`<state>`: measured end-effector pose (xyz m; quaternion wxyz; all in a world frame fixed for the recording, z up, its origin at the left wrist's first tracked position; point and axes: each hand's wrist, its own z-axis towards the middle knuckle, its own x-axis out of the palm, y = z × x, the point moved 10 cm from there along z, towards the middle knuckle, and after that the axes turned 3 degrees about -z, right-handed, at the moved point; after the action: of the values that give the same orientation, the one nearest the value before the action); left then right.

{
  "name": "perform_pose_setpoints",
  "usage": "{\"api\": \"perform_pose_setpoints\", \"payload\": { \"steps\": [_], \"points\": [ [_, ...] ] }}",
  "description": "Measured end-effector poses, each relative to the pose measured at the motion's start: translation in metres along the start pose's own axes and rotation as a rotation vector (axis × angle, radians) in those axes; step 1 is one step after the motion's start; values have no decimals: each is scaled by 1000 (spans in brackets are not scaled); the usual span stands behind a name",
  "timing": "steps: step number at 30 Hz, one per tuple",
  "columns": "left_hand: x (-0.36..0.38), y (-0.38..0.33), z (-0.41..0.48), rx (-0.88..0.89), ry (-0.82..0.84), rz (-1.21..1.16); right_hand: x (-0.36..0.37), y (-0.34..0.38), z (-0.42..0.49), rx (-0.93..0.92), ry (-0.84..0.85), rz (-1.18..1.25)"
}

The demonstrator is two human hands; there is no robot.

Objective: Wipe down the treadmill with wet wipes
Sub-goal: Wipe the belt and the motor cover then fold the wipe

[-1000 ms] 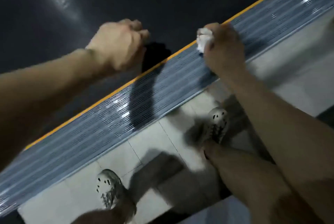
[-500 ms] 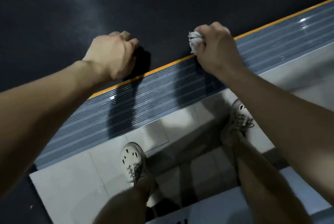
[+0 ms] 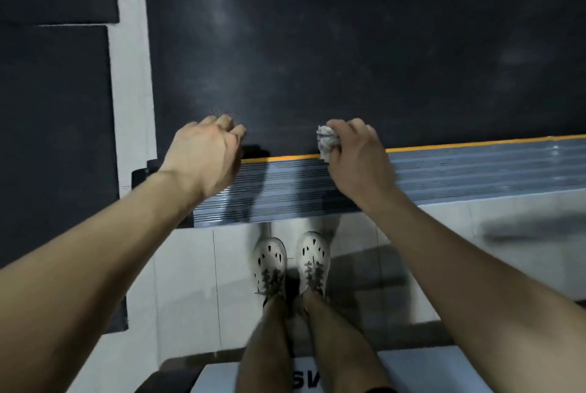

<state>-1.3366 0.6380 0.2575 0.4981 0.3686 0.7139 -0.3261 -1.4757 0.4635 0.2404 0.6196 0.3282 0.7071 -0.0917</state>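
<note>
The treadmill's dark belt (image 3: 348, 44) fills the upper part of the head view. Its ribbed grey side rail (image 3: 475, 167) with an orange stripe runs across the middle. My right hand (image 3: 358, 158) grips a crumpled white wet wipe (image 3: 328, 140) at the line where the rail meets the belt. My left hand (image 3: 206, 155) hangs over the rail's left end with its fingers curled and nothing in them, fingertips at the belt's edge.
My two feet in pale perforated shoes (image 3: 290, 262) stand on the light tiled floor (image 3: 190, 281) just before the rail. Dark mats (image 3: 54, 107) lie to the left of the treadmill. A pale board with dark lettering (image 3: 444, 370) lies at the bottom edge.
The view has swung so the rail now runs level, and the treadmill's left end and the mats have come into sight. My feet have drawn together. The right hand still holds the wipe.
</note>
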Motion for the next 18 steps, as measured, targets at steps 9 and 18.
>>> {"api": "perform_pose_setpoints", "payload": {
  "steps": [9, 18],
  "points": [
    [-32, 66, -84, -165, 94, 69, -24, 94, -10, -121, 39, 24],
    [-61, 139, -104, -108, 99, 90, -55, 153, 4, -34, -23, -61]
  ]
}}
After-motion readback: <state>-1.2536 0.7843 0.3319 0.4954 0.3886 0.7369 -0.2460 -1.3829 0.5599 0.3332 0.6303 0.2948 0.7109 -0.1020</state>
